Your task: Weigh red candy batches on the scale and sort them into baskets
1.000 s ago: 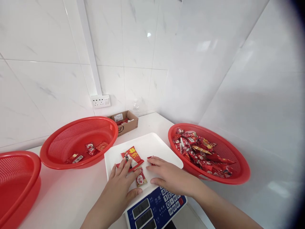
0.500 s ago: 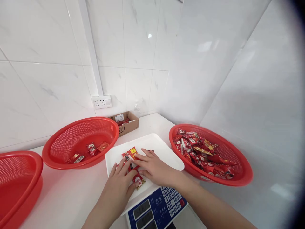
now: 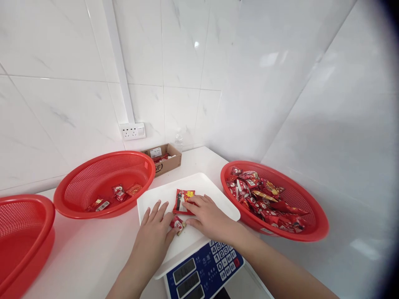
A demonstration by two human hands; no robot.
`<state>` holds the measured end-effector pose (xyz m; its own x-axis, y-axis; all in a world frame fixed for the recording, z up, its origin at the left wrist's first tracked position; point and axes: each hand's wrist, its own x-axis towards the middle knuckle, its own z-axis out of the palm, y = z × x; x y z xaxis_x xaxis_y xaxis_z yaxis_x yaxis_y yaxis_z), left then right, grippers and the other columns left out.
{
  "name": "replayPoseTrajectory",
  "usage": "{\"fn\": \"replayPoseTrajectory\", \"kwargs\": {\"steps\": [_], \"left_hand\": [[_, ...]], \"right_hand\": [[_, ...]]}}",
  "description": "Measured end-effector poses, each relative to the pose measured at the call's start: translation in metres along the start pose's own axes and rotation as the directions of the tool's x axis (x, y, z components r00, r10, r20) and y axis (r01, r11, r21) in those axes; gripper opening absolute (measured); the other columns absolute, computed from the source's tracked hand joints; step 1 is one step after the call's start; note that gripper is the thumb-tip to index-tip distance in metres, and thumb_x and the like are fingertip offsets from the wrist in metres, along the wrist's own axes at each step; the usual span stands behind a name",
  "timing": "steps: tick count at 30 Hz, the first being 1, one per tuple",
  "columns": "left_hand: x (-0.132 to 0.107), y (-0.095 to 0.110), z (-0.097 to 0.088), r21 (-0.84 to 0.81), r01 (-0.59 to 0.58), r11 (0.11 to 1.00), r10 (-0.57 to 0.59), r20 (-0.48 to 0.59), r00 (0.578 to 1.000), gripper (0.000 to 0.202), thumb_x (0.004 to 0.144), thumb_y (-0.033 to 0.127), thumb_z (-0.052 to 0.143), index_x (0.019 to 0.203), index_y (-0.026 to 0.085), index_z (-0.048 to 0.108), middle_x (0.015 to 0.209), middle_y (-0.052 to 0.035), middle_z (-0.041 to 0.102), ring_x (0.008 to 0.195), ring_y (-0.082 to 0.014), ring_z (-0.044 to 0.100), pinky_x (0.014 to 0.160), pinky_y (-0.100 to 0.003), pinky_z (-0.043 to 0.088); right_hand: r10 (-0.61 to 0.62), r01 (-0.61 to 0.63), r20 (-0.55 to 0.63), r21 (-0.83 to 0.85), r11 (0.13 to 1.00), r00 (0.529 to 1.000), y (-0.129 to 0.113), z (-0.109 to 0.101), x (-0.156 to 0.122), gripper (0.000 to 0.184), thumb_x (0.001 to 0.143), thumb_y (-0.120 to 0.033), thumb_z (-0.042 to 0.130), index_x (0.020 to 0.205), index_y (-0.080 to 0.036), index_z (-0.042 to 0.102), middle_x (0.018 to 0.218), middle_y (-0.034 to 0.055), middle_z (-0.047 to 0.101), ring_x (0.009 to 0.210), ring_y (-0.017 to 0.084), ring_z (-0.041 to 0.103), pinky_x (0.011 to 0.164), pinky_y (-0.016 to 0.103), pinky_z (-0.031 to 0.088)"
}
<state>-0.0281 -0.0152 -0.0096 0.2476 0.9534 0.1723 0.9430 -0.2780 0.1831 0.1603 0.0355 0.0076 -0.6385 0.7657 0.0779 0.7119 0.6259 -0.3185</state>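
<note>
A white weighing tray (image 3: pixel 215 199) sits on a blue-fronted scale (image 3: pixel 205 270) with a keypad and displays. On the tray lies a larger red snack packet (image 3: pixel 183 202) with yellow print. Nearer to me is a smaller red packet (image 3: pixel 177 223) with a gold end, partly covered by the left fingers. My left hand (image 3: pixel 152 234) lies over the tray's left side, fingers spread, its thumb beside the smaller packet. My right hand (image 3: pixel 210 218) rests its outstretched fingers on the larger packet's right side, its thumb apart from them near the smaller packet.
At right, a red basket (image 3: pixel 321 220) holds many red packets. A second red basket (image 3: pixel 77 174) at left holds several. Another red basket (image 3: pixel 46 207) is cut off at the left edge. A cardboard box (image 3: pixel 168 166) and clear bottle (image 3: pixel 178 141) stand by the wall.
The larger packet has turned and shifted right, away from my left hand. The hands have spread slightly apart, uncovering more of the packets and the tray between them.
</note>
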Motion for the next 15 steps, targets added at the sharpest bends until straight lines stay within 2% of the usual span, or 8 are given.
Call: {"fn": "replayPoseTrajectory", "kwargs": {"steps": [4,8,11,15], "left_hand": [[0.000,-0.002,0.004,-0.004,-0.008,1.000,0.007,-0.032,0.999,0.023,0.088,0.027,0.047,0.103,0.020,0.063,0.136,-0.0106,0.050,0.131,-0.0312,0.034,0.104,-0.054,0.033],[0.000,-0.001,0.001,-0.037,0.014,0.999,-0.014,0.000,1.000,0.024,0.089,0.027,0.045,0.104,0.019,0.062,0.135,-0.0114,0.050,0.132,-0.0308,0.034,0.105,-0.053,0.031],[-0.001,0.000,-0.001,-0.051,0.020,0.998,-0.019,0.025,1.000,0.025,0.090,0.027,0.043,0.103,0.018,0.063,0.136,-0.0113,0.049,0.132,-0.0299,0.033,0.106,-0.052,0.030],[-0.003,-0.001,0.000,-0.027,0.011,1.000,-0.010,0.045,0.999,0.031,0.090,0.029,0.044,0.116,0.021,0.059,0.138,-0.0097,0.047,0.133,-0.0301,0.032,0.106,-0.053,0.030]], "right_hand": [[-0.037,0.037,-0.024,0.015,0.999,0.999,0.005,-0.004,-0.006,0.046,0.087,-0.037,0.050,0.129,-0.018,0.051,0.127,0.0126,0.054,0.119,0.026,0.044,0.102,0.044,0.033],[-0.015,0.015,-0.024,-0.012,1.000,1.000,0.009,-0.001,-0.007,0.038,0.087,-0.030,0.050,0.123,-0.020,0.056,0.125,0.0110,0.055,0.118,0.026,0.045,0.102,0.043,0.033],[-0.010,0.008,-0.045,-0.041,0.999,0.999,0.009,0.003,-0.003,0.039,0.087,-0.029,0.051,0.124,-0.019,0.056,0.124,0.0117,0.055,0.117,0.027,0.045,0.101,0.044,0.033],[0.040,-0.042,-0.041,-0.071,0.997,0.998,0.003,0.004,0.005,0.040,0.088,-0.032,0.049,0.125,-0.018,0.054,0.121,0.0129,0.055,0.113,0.027,0.047,0.098,0.044,0.036]]}}
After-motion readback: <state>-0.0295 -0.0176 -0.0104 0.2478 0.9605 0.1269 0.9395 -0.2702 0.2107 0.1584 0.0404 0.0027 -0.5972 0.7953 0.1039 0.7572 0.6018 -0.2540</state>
